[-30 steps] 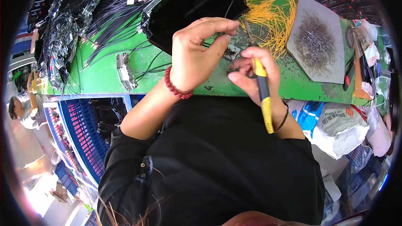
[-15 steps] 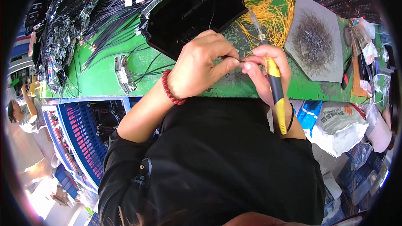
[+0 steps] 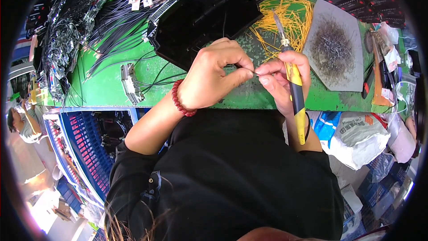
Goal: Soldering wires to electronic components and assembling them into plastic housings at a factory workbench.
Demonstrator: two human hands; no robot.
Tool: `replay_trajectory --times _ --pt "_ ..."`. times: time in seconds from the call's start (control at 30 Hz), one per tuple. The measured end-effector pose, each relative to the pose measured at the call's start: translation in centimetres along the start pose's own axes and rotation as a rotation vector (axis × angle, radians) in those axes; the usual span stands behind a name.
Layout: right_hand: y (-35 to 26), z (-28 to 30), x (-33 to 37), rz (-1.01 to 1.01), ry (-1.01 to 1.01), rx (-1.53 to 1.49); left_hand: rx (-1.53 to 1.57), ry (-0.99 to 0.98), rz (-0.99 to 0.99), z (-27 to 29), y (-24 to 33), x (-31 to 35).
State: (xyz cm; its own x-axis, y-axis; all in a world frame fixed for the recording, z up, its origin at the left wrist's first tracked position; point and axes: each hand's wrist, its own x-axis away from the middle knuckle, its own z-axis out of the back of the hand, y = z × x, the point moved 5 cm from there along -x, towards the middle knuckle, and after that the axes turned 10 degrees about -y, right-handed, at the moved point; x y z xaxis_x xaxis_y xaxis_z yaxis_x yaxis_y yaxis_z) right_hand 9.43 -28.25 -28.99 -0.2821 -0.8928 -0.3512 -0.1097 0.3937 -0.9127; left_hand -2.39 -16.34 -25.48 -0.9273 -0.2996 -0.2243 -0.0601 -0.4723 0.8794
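Over the near edge of the green table, my left hand pinches a thin dark wire between thumb and forefinger. Fingertip to fingertip with it, my right hand has its thumb and forefinger closed at the wire's other end. The same right hand carries a yellow and black soldering iron, lying across its fingers with the metal tip pointing up and away. Just beyond my left hand lies a black plastic shell, shiny inside. Exactly what sits between my right fingertips is too small to tell.
Loose yellow wires lie beyond the iron, beside a scorched grey pad strewn with bits. Black cables and a small silvery part are at left. A blue basket stands below the table, a white sack at right.
The soldering iron has tipped slightly to the right in my right hand. Both hands stay together at the wire, with my right fingers slightly shifted. The view has moved a little.
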Motion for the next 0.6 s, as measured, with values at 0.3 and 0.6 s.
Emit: replay_trajectory --times 0.3,0.6 --pt "0.45 0.09 0.07 0.016 -0.055 -0.032 0.031 -0.105 -0.084 0.07 -0.46 -0.18" --pt "-0.08 -0.01 0.11 0.097 -0.003 0.551 -0.116 -0.07 -0.014 -0.3 -0.07 0.26"
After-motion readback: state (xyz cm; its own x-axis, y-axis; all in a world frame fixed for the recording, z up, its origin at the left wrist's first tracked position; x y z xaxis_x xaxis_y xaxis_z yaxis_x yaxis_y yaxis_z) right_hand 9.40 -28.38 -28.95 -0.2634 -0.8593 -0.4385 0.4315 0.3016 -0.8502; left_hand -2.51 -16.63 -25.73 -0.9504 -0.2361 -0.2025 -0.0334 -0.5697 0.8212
